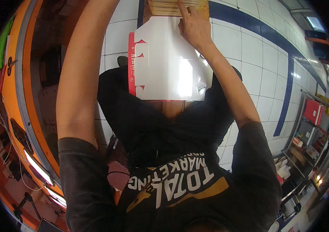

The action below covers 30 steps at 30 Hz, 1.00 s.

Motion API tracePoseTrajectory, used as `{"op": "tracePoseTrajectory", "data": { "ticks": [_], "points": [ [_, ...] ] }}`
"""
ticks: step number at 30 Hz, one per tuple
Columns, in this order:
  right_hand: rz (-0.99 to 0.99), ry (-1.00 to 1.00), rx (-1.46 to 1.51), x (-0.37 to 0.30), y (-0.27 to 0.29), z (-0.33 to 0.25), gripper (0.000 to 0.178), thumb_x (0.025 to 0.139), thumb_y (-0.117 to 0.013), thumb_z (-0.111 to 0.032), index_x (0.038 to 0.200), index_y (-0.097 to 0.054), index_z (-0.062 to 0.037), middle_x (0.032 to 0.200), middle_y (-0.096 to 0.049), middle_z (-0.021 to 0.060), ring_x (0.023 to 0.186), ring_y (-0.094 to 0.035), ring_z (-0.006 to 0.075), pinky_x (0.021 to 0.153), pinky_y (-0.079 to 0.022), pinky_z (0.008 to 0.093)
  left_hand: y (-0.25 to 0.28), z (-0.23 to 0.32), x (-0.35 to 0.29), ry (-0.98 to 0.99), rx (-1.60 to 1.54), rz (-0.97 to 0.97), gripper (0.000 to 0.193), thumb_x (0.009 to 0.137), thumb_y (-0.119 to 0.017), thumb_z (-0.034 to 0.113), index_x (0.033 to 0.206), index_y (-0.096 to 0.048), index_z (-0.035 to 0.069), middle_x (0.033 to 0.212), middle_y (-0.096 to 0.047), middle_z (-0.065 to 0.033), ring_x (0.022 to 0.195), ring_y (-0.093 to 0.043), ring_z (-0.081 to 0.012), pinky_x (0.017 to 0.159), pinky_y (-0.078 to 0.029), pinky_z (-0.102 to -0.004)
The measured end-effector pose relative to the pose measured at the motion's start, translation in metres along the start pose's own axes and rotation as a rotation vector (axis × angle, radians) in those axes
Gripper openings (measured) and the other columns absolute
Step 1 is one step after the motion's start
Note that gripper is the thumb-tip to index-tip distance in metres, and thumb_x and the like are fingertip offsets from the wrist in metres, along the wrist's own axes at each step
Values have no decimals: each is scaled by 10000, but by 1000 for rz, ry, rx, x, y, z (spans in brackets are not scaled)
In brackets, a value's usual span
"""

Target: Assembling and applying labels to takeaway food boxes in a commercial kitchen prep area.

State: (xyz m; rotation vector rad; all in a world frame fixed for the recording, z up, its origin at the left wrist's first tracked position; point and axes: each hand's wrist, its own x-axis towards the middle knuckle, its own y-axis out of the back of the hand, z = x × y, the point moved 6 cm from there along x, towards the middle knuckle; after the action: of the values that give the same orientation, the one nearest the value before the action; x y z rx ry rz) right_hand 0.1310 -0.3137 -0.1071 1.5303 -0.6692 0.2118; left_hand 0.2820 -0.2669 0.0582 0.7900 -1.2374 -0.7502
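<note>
Flat across my thighs lies a shiny white cardboard sheet, die-cut with notches and tabs like an unfolded box. Along its left side shows a red printed strip, perhaps the edge of another sheet beneath. Beyond its far edge is a yellowish thing with many thin parallel lines, cut off by the top of the view. My right hand is over the sheet's far right corner, index finger stretched onto the lined thing and the other fingers loosely bent. Nothing shows in its grasp. My left forearm runs out past the top edge, hiding that hand.
An orange counter with a grey edge stands close on my left, with cables beside it. White floor tiles with dark blue bands spread ahead and right. At the far right a shelf holds a red box and small items.
</note>
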Motion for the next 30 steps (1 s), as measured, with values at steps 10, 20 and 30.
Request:
{"op": "tracePoseTrajectory", "data": {
  "ticks": [10, 20, 30],
  "points": [
    [-56, -44, 118, 5, 4, 5, 717, 772, -641, -43, 1465, -453, -48, 1111, -583, 240, 1102, -560, 484, 1035, -403, 588, -2, -2, 2, 112, -1, -107, 457, 990, -507, 297, 802, -692, -77, 760, -673, -279, 725, -666, -437, 728, -520, -497],
    [118, 78, 100, 17, 29, -1, 723, 748, -642, -23, 1448, -463, -14, 1090, -577, 221, 1142, -521, 454, 1088, -352, 596, 1, 2, 1, 37, 11, -56, 465, 989, -505, 301, 785, -686, -76, 773, -665, -290, 759, -665, -446, 744, -517, -504],
    [132, 63, 140, 25, 44, -3, 720, 785, -639, -33, 1477, -440, -23, 996, -560, 192, 1020, -555, 391, 1010, -437, 516, 1, 3, 1, 80, -7, -78, 463, 989, -509, 302, 786, -688, -74, 780, -668, -289, 756, -666, -447, 743, -519, -506]
  ]
}}
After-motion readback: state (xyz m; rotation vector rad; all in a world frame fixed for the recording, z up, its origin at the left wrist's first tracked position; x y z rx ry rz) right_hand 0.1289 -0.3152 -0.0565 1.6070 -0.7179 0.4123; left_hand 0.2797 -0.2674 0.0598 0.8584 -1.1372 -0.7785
